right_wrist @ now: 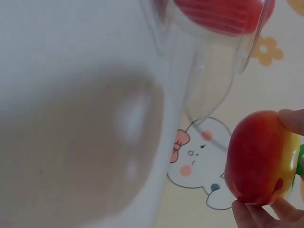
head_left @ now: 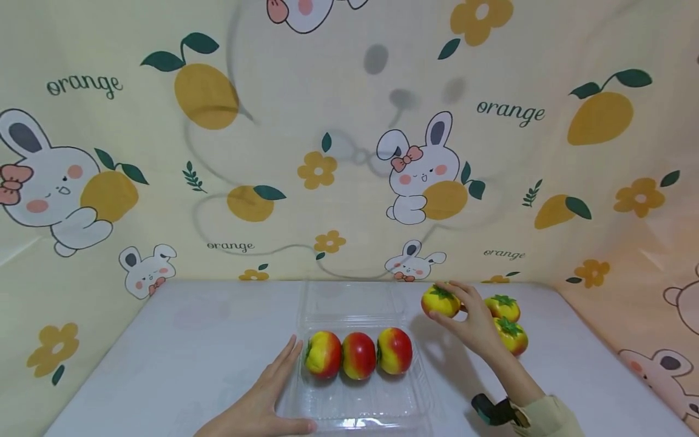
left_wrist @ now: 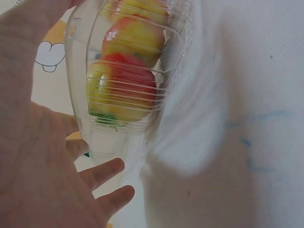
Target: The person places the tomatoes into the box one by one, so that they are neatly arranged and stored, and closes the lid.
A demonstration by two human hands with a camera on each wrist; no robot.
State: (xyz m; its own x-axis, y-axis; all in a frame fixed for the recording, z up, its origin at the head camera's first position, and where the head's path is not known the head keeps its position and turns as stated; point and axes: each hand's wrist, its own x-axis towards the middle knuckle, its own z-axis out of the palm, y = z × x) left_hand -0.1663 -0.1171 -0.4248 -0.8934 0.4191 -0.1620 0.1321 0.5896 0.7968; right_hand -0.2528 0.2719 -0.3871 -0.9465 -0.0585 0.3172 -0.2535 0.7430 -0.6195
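A clear plastic clamshell box [head_left: 360, 403] lies unfolded on the table, with three red-and-yellow persimmons [head_left: 358, 356] in a row inside it. My left hand [head_left: 267, 388] is beside the box's left wall, fingers extended and thumb at the front rim. In the left wrist view its fingers [left_wrist: 107, 173] are spread next to the ribbed wall. To the right of the box, my right hand [head_left: 472, 318] pinches another persimmon [head_left: 439, 301] between thumb and fingers, its green calyx facing up. The right wrist view shows this persimmon's red underside [right_wrist: 254, 159] above the table.
Two more persimmons [head_left: 503, 308] [head_left: 511, 335] sit on the table behind my right wrist. The box's lid [head_left: 352, 300] lies opened out toward the back wall. A patterned cloth [head_left: 349, 133] with rabbits and oranges hangs behind the white table [head_left: 180, 358].
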